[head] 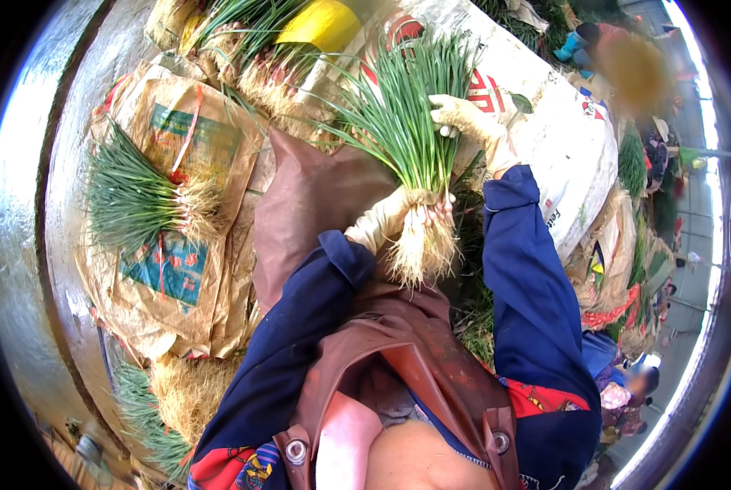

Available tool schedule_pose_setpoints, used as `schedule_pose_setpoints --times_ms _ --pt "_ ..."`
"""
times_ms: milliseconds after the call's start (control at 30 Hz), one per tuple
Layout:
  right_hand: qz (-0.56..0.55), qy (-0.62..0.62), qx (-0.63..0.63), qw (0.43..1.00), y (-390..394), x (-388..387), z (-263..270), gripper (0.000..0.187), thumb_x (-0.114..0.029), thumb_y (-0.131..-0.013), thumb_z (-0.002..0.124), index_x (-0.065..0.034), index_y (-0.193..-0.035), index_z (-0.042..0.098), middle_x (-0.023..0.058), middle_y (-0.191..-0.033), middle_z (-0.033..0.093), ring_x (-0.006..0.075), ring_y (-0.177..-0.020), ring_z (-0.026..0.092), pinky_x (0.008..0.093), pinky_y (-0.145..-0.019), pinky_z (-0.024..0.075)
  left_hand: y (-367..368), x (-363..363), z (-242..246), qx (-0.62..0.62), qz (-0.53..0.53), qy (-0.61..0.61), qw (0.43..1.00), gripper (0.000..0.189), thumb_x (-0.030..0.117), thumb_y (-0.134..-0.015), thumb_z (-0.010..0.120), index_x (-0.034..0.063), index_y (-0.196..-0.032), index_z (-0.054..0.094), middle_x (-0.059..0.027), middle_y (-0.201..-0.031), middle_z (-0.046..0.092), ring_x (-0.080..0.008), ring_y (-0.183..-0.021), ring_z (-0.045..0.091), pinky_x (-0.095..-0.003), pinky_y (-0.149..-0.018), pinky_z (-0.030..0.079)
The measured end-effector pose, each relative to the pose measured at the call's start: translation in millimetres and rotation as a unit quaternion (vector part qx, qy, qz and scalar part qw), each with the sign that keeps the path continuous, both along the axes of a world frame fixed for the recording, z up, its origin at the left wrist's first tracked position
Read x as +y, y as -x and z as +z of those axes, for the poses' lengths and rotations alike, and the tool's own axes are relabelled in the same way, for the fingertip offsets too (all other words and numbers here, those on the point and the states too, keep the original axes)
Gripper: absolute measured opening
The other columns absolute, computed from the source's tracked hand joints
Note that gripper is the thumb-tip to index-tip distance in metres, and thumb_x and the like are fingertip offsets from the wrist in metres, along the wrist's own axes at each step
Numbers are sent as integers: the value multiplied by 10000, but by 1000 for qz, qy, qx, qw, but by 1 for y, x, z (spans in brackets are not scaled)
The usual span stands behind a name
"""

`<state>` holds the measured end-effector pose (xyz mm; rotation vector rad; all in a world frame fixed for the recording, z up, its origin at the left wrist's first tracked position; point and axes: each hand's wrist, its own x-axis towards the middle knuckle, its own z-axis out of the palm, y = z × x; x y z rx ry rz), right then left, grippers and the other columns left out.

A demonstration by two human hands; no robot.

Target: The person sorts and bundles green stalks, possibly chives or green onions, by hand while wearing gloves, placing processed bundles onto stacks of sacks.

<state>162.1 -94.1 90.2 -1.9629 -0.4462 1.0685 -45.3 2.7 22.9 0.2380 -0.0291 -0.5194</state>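
Note:
Gripped in my left hand (387, 217), which wears a pale glove, is a large bunch of green scallions (417, 128). The fingers wrap the pale stems just above the stringy roots, which hang toward me; the leaves fan out away from me. My right hand (460, 116), gloved too, is at the right side of the leaves with its fingers bent; whether it grips any leaf is unclear. A brown apron (329, 184) covers my lap below the bunch. To the left, a smaller tied bunch of scallions (151, 196) lies on a flattened brown printed sack (224, 294).
More rooted bunches (267, 73) lie at the top beside a yellow object (322, 24). A white printed sack (561, 153) spreads on the right. Root bundles (188, 392) sit at the lower left. Other people (638, 386) are farther off at the right.

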Motion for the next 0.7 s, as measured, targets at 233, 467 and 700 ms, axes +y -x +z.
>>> schedule_pose_setpoints --times_ms 233,467,700 --pt "-37 -47 -42 997 13 -15 -5 198 -237 -855 617 -57 -925 577 -23 -771 575 62 -629 511 202 -583 421 4 -4 1 15 6 -40 999 412 165 -799 664 -40 -1133 539 -87 -867 621 -119 -736 607 -171 -537 479" --pt "-19 -19 -291 956 14 -59 6 173 -175 -857 538 -34 -929 610 62 -851 651 140 -763 590 268 -707 453 12 3 30 68 -34 -25 997 395 -15 -791 577 -26 -1177 490 -99 -804 606 -129 -617 588 -206 -519 489" --pt "-216 339 -327 856 58 -143 89 355 -340 -872 523 -46 -1050 613 101 -979 651 230 -804 616 320 -725 482 46 7 60 2 36 -201 979 403 21 -794 601 -10 -1181 491 -90 -739 602 -117 -546 557 -190 -437 433"
